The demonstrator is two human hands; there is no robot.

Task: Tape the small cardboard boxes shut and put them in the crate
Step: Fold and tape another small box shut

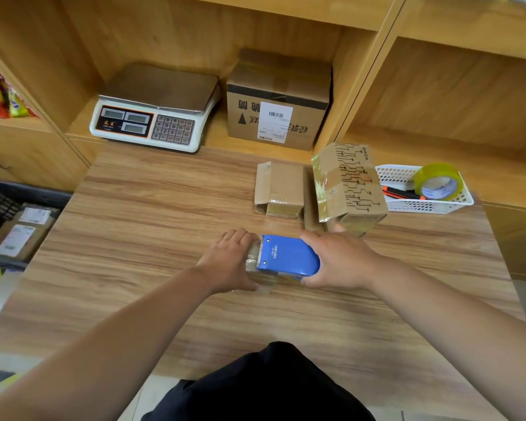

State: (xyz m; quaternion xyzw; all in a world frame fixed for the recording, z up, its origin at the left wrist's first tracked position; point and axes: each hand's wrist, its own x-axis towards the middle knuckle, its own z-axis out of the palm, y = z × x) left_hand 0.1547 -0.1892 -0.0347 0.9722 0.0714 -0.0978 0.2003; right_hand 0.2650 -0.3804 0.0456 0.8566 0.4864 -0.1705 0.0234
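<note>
Head view: the left hand (228,262) fingers press the small box (260,276), the right hand (337,262) fingers wrap the tape dispenser (287,258) at its 3 o'clock.

right hand (337,259) grips tape dispenser (289,257) | left hand (230,262) steadies small box (263,276)

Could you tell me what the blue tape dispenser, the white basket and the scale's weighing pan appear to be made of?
Blue tape dispenser: smooth painted metal or plastic, toothed cutting edge, two rivets; unclear which. White basket: moulded plastic, judging by its lattice walls. Weighing pan: apparently brushed metal, dull reflective sheen.
</note>
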